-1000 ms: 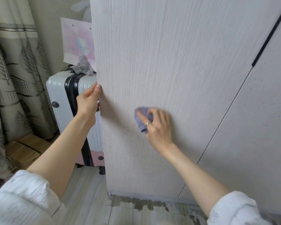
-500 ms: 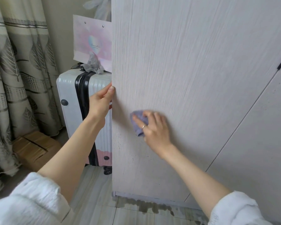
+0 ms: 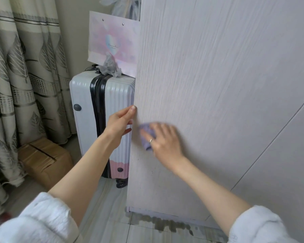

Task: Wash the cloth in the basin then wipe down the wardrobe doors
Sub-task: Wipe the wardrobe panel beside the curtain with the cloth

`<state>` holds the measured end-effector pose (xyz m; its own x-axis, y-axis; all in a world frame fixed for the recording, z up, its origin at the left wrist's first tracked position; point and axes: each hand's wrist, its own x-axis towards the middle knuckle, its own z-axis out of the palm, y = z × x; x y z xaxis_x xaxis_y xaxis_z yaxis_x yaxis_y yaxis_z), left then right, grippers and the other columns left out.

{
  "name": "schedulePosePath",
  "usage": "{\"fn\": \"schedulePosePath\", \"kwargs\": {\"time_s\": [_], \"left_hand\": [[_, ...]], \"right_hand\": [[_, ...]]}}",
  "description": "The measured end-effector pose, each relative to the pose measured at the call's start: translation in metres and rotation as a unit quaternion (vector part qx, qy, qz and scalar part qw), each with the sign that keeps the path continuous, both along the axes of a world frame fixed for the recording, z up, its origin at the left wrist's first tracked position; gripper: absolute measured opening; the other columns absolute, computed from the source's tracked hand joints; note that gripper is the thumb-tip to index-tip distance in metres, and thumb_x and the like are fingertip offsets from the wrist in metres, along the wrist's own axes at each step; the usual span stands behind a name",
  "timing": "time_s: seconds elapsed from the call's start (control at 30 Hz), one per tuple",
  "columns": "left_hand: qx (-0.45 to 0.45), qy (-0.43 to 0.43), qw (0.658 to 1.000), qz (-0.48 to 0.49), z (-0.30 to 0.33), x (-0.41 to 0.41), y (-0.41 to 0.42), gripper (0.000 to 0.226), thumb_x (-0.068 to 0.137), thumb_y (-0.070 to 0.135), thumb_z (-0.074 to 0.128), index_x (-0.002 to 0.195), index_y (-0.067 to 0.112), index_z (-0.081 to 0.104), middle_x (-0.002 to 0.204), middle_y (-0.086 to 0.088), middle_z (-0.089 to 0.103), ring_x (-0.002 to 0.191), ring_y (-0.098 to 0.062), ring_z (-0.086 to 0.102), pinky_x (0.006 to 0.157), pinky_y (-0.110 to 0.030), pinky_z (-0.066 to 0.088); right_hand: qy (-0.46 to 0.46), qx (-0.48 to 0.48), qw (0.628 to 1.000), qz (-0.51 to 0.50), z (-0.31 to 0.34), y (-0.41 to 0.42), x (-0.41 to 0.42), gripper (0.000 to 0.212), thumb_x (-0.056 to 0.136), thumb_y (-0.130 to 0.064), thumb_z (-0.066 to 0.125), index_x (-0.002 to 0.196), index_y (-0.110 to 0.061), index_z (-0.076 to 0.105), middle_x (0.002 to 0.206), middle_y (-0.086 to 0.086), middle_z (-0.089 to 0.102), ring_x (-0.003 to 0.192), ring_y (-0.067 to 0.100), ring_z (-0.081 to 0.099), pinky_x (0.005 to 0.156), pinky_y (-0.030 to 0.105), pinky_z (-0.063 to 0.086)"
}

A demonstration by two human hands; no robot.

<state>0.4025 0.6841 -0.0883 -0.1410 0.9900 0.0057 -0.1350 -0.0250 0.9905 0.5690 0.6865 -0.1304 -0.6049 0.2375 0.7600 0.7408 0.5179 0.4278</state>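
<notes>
Head-camera view, looking down along two bare forearms in white fleecy sleeves. Right hand, ring on one finger, spread flat with straight fingers on a small crumpled lilac cloth, pressing it against the pale wood-grain wardrobe door. Cloth touching the door near its left edge, mostly under the fingers, with a fold poking out left of and below them; hand and cloth slightly blurred. Left hand just beside the cloth, grasping the door's left edge: thumb on the front face, fingers wrapped behind the panel, their tips partly hidden. Small dark specks on the door below the right hand.

Right of the right forearm, a thin seam, then a second pale wardrobe door.

Behind the left hand, an upright white ribbed hard-shell suitcase with a black zip band and a pink lower corner, standing just beside the door edge. On top of it, crumpled grey tissue paper and a pink-and-white paper gift bag. Further left of the left arm, a brown cardboard box on the floor against grey leaf-patterned curtains. Below both forearms, pale tiled floor with a dark wet patch under the door's bottom edge.
</notes>
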Motion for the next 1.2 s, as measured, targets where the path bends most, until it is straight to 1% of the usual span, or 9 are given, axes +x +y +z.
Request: {"fn": "schedulePosePath", "kwargs": {"time_s": [0.07,0.13,0.33,0.43,0.67,0.77,1.03,1.13,1.2], "left_hand": [[-0.018,0.011,1.0,-0.018,-0.01,-0.003,-0.001,0.046,0.089,0.042,0.058,0.129,0.019,0.057,0.113,0.003,0.062,0.105,-0.018,0.057,0.095,-0.037,0.046],[-0.035,0.01,0.999,-0.036,-0.021,-0.005,-0.001,0.046,0.089,0.042,0.058,0.128,0.018,0.058,0.105,0.005,0.064,0.102,-0.018,0.059,0.097,-0.038,0.045],[-0.04,-0.022,0.997,-0.067,-0.032,-0.009,0.0,0.045,0.091,0.038,0.056,0.13,0.015,0.057,0.11,0.002,0.064,0.099,-0.016,0.059,0.092,-0.033,0.046],[-0.041,-0.038,0.996,-0.073,-0.034,-0.01,0.0,0.042,0.091,0.032,0.057,0.129,0.015,0.057,0.103,0.005,0.064,0.094,-0.013,0.059,0.087,-0.029,0.046],[-0.085,-0.014,0.992,-0.094,-0.062,-0.025,-0.003,0.03,0.093,0.009,0.055,0.12,0.021,0.061,0.112,-0.005,0.063,0.105,-0.019,0.057,0.098,-0.036,0.045],[-0.081,0.003,0.993,-0.08,-0.074,-0.028,-0.011,0.026,0.094,0.02,0.057,0.119,0.028,0.061,0.122,-0.002,0.059,0.115,-0.019,0.053,0.104,-0.038,0.04],[0.049,-0.001,0.998,-0.035,-0.068,-0.009,-0.008,0.031,0.095,0.026,0.054,0.123,0.015,0.062,0.113,0.002,0.068,0.102,-0.005,0.064,0.092,-0.026,0.051],[0.072,-0.006,0.997,0.004,-0.084,-0.002,-0.006,0.028,0.094,0.021,0.055,0.12,0.018,0.063,0.118,0.003,0.066,0.11,-0.01,0.061,0.094,-0.03,0.051],[0.075,-0.015,0.997,0.027,-0.091,0.003,-0.006,0.028,0.093,0.022,0.056,0.12,0.019,0.063,0.119,0.004,0.066,0.112,-0.011,0.06,0.095,-0.032,0.05]], "right_hand": [[-0.137,-0.045,0.989,-0.024,-0.031,-0.005,0.003,0.053,0.058,-0.034,0.082,0.106,-0.016,0.068,0.092,0.006,0.061,0.083,0.024,0.04,0.066,0.035,0.026],[-0.151,-0.053,0.987,-0.027,-0.032,-0.006,0.007,0.051,0.058,-0.032,0.082,0.105,-0.018,0.07,0.089,0.003,0.061,0.083,0.022,0.039,0.066,0.034,0.025],[0.138,0.022,0.99,-0.012,0.068,0.0,-0.007,0.05,0.068,-0.002,0.049,0.114,-0.008,0.066,0.098,0.013,0.058,0.084,0.027,0.042,0.065,0.037,0.027],[0.187,0.016,0.982,-0.024,0.086,0.0,-0.026,0.052,0.067,0.0,0.044,0.113,-0.008,0.066,0.095,0.016,0.059,0.083,0.027,0.041,0.065,0.037,0.029],[-0.036,-0.036,0.999,-0.014,-0.022,0.0,-0.025,0.052,0.073,-0.027,0.042,0.116,-0.012,0.067,0.104,0.011,0.051,0.084,0.025,0.041,0.067,0.036,0.028],[-0.098,-0.047,0.994,-0.033,-0.051,-0.002,-0.021,0.045,0.078,-0.02,0.039,0.112,-0.014,0.069,0.098,0.008,0.063,0.083,0.025,0.041,0.067,0.035,0.028],[0.069,-0.018,0.997,-0.029,-0.05,-0.001,-0.029,0.039,0.078,-0.003,0.044,0.108,-0.011,0.068,0.101,0.013,0.058,0.082,0.027,0.044,0.063,0.035,0.025],[0.021,-0.009,0.999,-0.023,-0.096,0.0,-0.032,0.026,0.093,-0.012,0.047,0.108,-0.015,0.068,0.101,0.009,0.056,0.08,0.025,0.042,0.062,0.034,0.025],[-0.076,-0.036,0.996,-0.029,-0.128,-0.002,-0.029,0.027,0.08,-0.022,0.067,0.106,-0.015,0.07,0.097,0.005,0.063,0.082,0.023,0.041,0.064,0.033,0.025]]}}
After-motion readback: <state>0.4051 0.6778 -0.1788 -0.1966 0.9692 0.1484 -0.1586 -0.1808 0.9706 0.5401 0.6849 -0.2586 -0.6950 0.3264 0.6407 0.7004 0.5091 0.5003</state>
